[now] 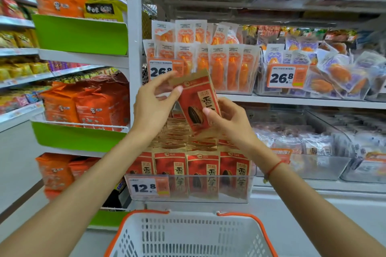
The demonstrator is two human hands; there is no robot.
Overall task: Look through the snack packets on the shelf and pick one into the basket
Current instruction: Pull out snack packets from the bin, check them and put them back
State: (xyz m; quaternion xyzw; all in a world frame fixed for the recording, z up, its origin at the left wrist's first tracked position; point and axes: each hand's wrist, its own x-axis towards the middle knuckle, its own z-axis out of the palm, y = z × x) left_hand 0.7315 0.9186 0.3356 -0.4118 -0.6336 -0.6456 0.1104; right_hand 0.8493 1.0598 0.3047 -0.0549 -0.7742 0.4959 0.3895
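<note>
I hold a red and tan sunflower seed packet (pixel 194 98) up in front of the shelf, tilted to the left. My left hand (pixel 154 104) pinches its upper left edge between thumb and fingers. My right hand (pixel 227 123) grips its lower right side, thumb on the front. Below the packet, a clear bin (pixel 188 196) holds several rows of the same red packets (pixel 201 167). A white basket (pixel 188 236) with orange rim and handles sits at the bottom of the view, directly under my arms; nothing shows inside it.
The shelf above carries orange snack packs (pixel 217 64) with 26.8 price tags. Clear bins (pixel 313 146) of pale wrapped snacks stand to the right. Green-fronted side racks (pixel 81 35) with orange bags hang on the left. A 12.8 tag (pixel 149 188) fronts the seed bin.
</note>
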